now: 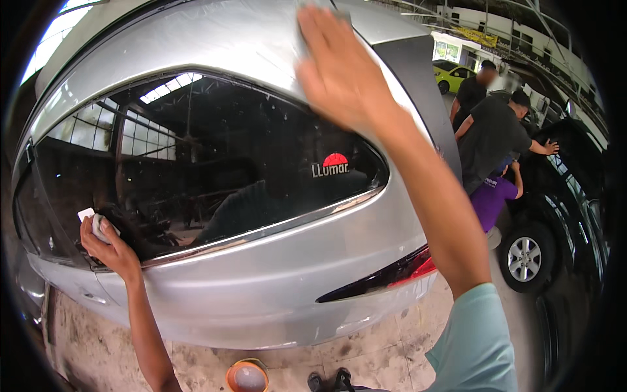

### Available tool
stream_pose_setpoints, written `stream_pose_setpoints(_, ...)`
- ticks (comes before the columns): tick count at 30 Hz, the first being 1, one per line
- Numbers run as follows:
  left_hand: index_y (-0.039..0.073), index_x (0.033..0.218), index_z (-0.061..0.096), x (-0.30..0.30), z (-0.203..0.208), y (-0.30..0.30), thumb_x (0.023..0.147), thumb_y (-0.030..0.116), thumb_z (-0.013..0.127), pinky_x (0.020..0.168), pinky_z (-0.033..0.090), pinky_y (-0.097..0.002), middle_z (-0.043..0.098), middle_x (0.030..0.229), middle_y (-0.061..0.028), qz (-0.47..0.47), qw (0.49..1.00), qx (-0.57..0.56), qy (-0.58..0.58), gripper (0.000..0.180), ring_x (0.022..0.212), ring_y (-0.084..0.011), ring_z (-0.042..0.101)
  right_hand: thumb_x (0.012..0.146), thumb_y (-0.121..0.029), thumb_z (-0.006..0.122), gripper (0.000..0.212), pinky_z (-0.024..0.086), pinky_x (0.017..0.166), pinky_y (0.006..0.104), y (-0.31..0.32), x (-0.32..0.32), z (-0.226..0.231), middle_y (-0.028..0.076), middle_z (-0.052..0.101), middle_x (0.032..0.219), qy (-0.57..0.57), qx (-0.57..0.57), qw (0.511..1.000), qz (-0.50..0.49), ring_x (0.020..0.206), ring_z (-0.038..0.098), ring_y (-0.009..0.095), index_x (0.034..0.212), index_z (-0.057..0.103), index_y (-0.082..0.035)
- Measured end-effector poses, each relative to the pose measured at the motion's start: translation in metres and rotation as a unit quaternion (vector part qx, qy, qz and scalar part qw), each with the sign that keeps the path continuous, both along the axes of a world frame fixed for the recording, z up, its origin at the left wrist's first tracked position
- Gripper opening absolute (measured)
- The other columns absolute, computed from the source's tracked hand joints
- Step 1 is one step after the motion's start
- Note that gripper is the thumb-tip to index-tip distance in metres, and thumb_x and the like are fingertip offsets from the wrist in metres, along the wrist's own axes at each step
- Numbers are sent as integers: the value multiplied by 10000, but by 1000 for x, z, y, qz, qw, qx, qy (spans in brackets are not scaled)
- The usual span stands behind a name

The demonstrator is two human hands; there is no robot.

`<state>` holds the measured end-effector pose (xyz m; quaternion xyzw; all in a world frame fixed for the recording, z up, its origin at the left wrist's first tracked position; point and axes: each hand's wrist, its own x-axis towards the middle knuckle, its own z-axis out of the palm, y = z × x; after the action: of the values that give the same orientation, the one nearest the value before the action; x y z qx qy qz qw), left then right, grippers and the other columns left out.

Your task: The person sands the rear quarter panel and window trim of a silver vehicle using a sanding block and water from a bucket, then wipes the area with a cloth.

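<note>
A silver car [274,287] with a dark rear side window [255,150] fills the view. At the window's lower left, my left hand [108,245] is closed around a pale grey, rounded block [103,226]. A small white piece [85,213] shows beside its fingertips; whether it belongs to the block I cannot tell. My right hand [339,72] is blurred and raised above the window, its fingers pressed flat over a grey pad or sheet [342,14] on the silver bodywork. Most of that grey thing is hidden under the fingers.
An orange bucket [247,376] stands on the stained floor [366,333] below the car, near my shoes [330,379]. The tail light [385,277] lies under my right forearm. At right, several people [493,130] work by a black vehicle [568,189]. A green car [452,76] stands farther back.
</note>
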<state>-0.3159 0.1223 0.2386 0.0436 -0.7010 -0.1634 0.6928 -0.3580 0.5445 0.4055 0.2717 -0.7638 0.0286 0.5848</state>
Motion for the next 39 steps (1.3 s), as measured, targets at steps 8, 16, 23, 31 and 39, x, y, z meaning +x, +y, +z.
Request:
stream_pose_setpoints(8, -15, 1258, 478, -6, -5, 9, 983, 239, 491, 1041, 260, -441, 471, 1303, -170, -12, 1000, 0, 3, 375, 1235, -315, 416, 867, -273, 415, 633, 225, 1143, 445, -1, -14, 26, 274, 338, 1442, -34, -40, 998, -21, 1363, 299, 409, 1368, 336, 106)
stream_pose_setpoints(16, -6, 1233, 489, -1, 2, 12, 972, 229, 504, 1040, 254, -452, 470, 1311, -171, -17, 999, -15, 23, 351, 1238, -322, 411, 871, -262, 430, 623, 219, 1141, 451, 0, -11, 40, 284, 363, 1420, -33, -38, 998, -23, 1358, 309, 394, 1365, 332, 104)
stream_pose_setpoints(23, 10, 1207, 499, 8, 6, 4, 971, 229, 503, 1041, 244, -444, 452, 1326, -163, -6, 1000, 5, 6, 322, 1244, -302, 399, 879, -306, 390, 628, 204, 1150, 449, -3, 29, -31, 261, 359, 1436, -43, 10, 999, -23, 1371, 293, 384, 1368, 351, 86)
stream_pose_setpoints(31, 13, 1198, 505, 1, 1, 12, 969, 218, 508, 1038, 247, -433, 444, 1331, -163, -30, 1000, 9, 3, 307, 1224, -302, 393, 833, -245, 449, 642, 242, 1137, 454, -10, 3, 5, 254, 356, 1442, -9, 52, 999, 4, 1356, 330, 381, 1376, 354, 85)
stream_pose_setpoints(39, -3, 1189, 508, -2, 0, 14, 964, 202, 508, 1027, 258, -425, 440, 1332, -166, -43, 999, 6, -1, 304, 1226, -302, 388, 841, -231, 430, 608, 230, 1146, 430, -31, -21, 53, 258, 373, 1431, -76, 26, 997, 13, 1348, 339, 380, 1358, 383, 85)
